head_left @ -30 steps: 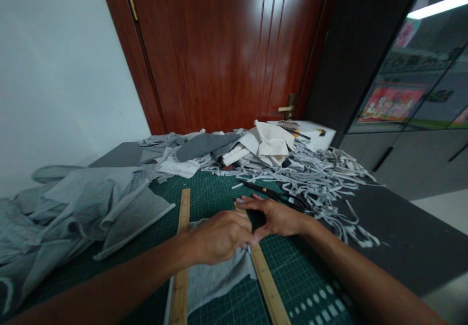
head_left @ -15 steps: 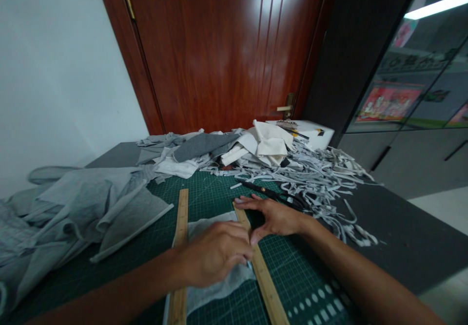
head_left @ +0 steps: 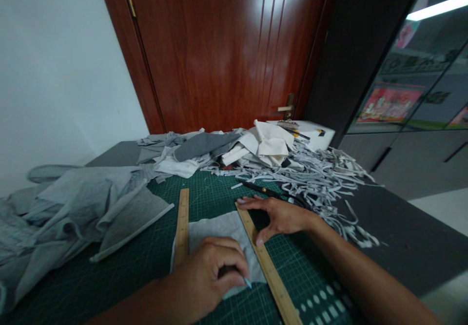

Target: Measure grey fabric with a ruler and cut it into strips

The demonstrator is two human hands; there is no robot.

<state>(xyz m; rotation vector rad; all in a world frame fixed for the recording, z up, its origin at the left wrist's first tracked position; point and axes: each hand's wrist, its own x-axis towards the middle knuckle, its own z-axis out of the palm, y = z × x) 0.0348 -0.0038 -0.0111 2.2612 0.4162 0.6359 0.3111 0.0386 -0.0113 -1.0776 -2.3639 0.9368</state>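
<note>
My left hand (head_left: pixel 210 276) is closed around a small cutting tool with a pale blue tip (head_left: pixel 247 282), held at the near end of a grey fabric piece (head_left: pixel 215 230) on the green cutting mat (head_left: pixel 204 196). My right hand (head_left: pixel 280 215) is spread and presses on the far end of a wooden ruler (head_left: pixel 266 266) that lies along the fabric's right edge. A second wooden ruler (head_left: pixel 182 225) lies along the fabric's left edge.
Black scissors (head_left: pixel 270 193) lie just beyond my right hand. Several cut grey strips (head_left: pixel 321 179) are heaped at the right. Grey garments (head_left: pixel 80 208) pile up at the left, white and grey cloth (head_left: pixel 263 147) and a white box (head_left: pixel 310 132) at the back by a wooden door (head_left: pixel 219 47).
My left hand has drawn the cutting tool toward me along the right ruler, from beside my right hand to the fabric's near end. The right hand has stayed on the ruler.
</note>
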